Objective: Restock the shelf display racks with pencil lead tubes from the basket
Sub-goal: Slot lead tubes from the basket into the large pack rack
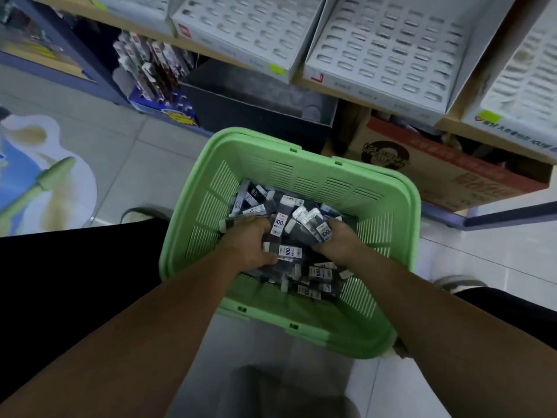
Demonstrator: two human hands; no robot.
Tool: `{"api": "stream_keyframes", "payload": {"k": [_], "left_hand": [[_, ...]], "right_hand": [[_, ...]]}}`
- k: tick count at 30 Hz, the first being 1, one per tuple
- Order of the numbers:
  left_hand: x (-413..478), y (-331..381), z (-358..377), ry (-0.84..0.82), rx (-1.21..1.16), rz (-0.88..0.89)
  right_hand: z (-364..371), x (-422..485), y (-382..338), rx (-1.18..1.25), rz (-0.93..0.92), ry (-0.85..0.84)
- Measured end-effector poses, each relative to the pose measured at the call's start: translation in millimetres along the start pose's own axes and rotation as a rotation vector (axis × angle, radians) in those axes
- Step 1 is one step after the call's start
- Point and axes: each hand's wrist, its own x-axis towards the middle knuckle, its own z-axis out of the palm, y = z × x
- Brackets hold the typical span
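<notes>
"100" and "HB" on lead tubes [288, 252]

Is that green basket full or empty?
Partly full: pencil lead tubes cover the floor of the green basket, well below its rim.

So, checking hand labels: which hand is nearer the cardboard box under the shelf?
Right. The right hand, in the green basket, lies left of the cardboard box; the left hand grips lead tubes farther left.

Green slotted basket [331, 182] holds heap of dark, white-labelled lead tubes [289, 251]; white slotted racks [388, 52] tilted on shelf beyond.
</notes>
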Motion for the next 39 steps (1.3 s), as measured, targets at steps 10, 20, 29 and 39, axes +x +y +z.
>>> {"api": "stream_keyframes", "payload": {"k": [10,20,29,39], "left_hand": [[37,34,16,0.271,0.032,-0.074],[49,43,13,0.123,-0.022,-0.064],[5,93,-67,0.033,-0.582,-0.242],[-131,199,-171,0.028,-1.198,-0.134]], "right_hand": [[-36,-32,-27,0.385,0.073,-0.038],[-54,-54,-18,0.562,0.044,-0.093],[-90,-95,-56,0.561,0.001,-0.162],[-183,-209,-134,0.456,-0.226,-0.092]]}}
